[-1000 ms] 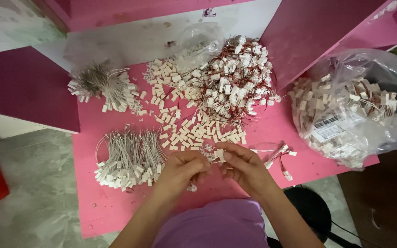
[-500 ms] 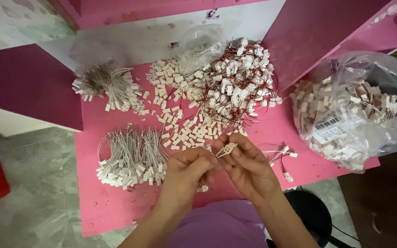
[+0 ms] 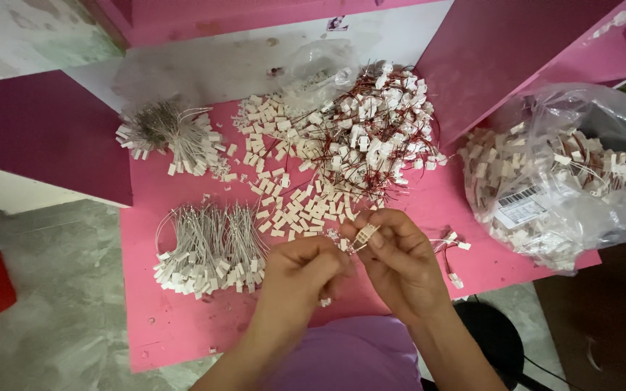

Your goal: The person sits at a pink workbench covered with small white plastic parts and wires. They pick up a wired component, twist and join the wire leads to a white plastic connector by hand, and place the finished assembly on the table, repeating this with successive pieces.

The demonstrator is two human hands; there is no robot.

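— What are the hands doing?

— The right hand (image 3: 400, 257) pinches a small white plastic connector housing (image 3: 364, 234) between thumb and fingertips, its grip closed on the part, just above the pink counter (image 3: 182, 326). The left hand (image 3: 302, 271) is curled in close beside it, fingertips almost meeting the connector; its grip is clenched, but I cannot tell whether it has a wire in it.

— And around them?

— Just left of the left hand lies a bundle of white wires with white terminals (image 3: 208, 250). Beyond the hands is a loose scatter of white housings (image 3: 295, 206), and behind that a heap of housings with red wires (image 3: 371, 134). A second white wire bundle (image 3: 172, 137) lies at the far left. A few wired pieces (image 3: 452, 250) rest just right of the right hand. Well to the right, a clear plastic bag of white parts (image 3: 552, 177) hangs over the counter's edge.
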